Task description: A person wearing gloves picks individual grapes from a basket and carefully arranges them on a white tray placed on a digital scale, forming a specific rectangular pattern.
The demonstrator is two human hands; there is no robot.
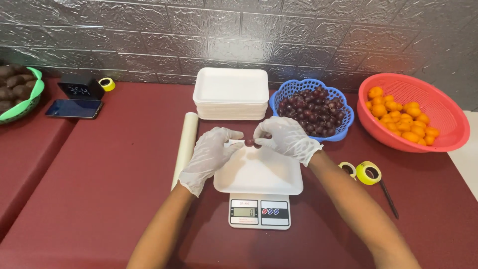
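On the near scale (259,211) a white tray (259,174) is set, above whose far edge one dark grape (249,142) is pinched between the gloved left hand (209,157) and right hand (286,139), the blue basket (343,119) of grapes being kept beyond for reach.

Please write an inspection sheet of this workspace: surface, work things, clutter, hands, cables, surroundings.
Surface: dark red table.
Work things: white foam tray on a kitchen scale; dark grape held above the tray; blue basket of dark grapes; stack of foam trays; wrap roll.
Clutter: phone, small clock, yellow tape rolls, pen, red basket of small orange fruit, green basket.
Hands: gloved left hand and right hand pinch the grape together.
Cables: nothing seen.
Surroundings: grey brick-pattern wall.
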